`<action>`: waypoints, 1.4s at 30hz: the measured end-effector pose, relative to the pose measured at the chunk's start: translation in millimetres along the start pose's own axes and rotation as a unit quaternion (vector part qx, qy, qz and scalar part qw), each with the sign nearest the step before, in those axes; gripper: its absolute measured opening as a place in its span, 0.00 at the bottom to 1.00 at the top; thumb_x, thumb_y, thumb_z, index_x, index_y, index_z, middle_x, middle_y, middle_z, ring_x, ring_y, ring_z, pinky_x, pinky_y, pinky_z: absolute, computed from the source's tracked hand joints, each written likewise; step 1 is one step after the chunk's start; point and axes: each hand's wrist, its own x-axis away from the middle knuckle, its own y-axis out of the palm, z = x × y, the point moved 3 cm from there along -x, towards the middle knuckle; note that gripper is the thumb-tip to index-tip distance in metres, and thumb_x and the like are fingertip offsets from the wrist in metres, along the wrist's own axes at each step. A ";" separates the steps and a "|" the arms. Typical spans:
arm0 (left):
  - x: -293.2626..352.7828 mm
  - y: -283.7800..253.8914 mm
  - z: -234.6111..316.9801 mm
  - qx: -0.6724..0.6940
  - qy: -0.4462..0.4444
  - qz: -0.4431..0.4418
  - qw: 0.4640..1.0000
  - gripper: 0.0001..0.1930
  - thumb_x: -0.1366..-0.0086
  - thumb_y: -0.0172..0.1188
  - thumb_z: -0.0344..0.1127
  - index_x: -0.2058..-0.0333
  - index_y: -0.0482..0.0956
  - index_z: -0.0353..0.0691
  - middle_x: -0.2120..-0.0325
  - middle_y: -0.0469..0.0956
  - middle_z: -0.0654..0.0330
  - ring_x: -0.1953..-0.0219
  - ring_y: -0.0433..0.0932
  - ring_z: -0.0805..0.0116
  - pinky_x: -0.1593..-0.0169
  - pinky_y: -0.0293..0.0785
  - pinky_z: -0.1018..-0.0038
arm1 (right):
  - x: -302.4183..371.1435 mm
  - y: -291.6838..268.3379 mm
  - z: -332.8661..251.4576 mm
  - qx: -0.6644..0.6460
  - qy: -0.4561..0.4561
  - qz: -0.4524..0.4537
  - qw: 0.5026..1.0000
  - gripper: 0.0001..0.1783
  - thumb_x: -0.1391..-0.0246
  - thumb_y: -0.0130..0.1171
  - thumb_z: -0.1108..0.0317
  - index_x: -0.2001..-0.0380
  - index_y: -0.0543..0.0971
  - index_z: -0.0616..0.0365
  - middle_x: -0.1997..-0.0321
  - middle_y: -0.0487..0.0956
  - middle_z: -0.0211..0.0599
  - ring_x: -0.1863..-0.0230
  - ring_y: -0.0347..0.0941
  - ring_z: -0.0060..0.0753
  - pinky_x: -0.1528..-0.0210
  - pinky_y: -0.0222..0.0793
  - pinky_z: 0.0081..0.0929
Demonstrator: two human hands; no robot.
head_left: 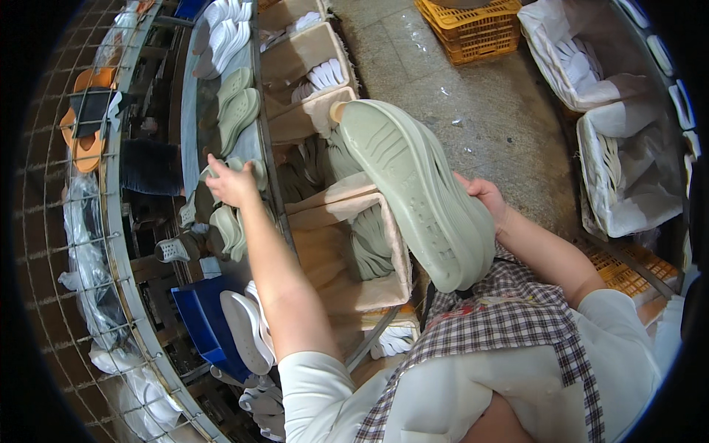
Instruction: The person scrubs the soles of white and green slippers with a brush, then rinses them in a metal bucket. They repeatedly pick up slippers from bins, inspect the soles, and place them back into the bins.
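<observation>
My right hand grips a stack of pale green soles, fingers curled round the far edge, so the bottom sole's ribbed tread faces up at me; the stack is tilted, heel end low over my checked apron, toe end raised above the cartons. My left hand reaches out to the conveyor and closes on a single green sole lying there, fingers wrapped over it. More green soles lie farther up the conveyor, and white ones beyond those. Just right of the conveyor stand cardboard cartons in a row: the nearest holds green soles on edge, the next one more green, the far ones white. Below my left forearm a blue bin carries white soles. Left of the conveyor, a wire rack holds orange soles and bagged goods. A yellow crate sits on the floor ahead, and lined bins with white soles stand at my right.
</observation>
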 end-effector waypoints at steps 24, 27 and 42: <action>277.8 -239.8 68.1 0.575 0.363 -0.093 0.727 0.41 0.60 0.77 0.37 0.47 0.63 0.60 0.55 0.65 0.53 0.53 0.66 0.49 0.57 0.69 0.58 | -40.7 -11.6 -1.4 0.120 0.159 0.018 0.980 0.29 0.39 0.48 0.60 0.37 0.58 0.51 0.37 0.64 0.42 0.40 0.65 0.37 0.39 0.63 0.39; 271.0 -238.8 71.0 0.644 0.430 -0.204 0.599 0.31 0.55 0.74 0.41 0.52 0.68 0.54 0.59 0.71 0.54 0.55 0.71 0.52 0.54 0.70 0.58 | -24.1 -4.5 -7.0 0.090 0.239 0.086 0.963 0.25 0.41 0.49 0.59 0.43 0.67 0.60 0.44 0.72 0.44 0.44 0.70 0.36 0.41 0.65 0.38; 280.3 -72.4 12.7 0.401 0.173 -0.864 0.251 0.49 0.50 0.68 0.42 0.36 0.46 0.36 0.40 0.55 0.50 0.37 0.54 0.60 0.36 0.51 0.69 | 38.9 -77.7 7.7 0.285 0.538 0.046 0.792 0.36 0.46 0.56 0.58 0.37 0.59 0.61 0.36 0.64 0.38 0.37 0.61 0.31 0.36 0.55 0.32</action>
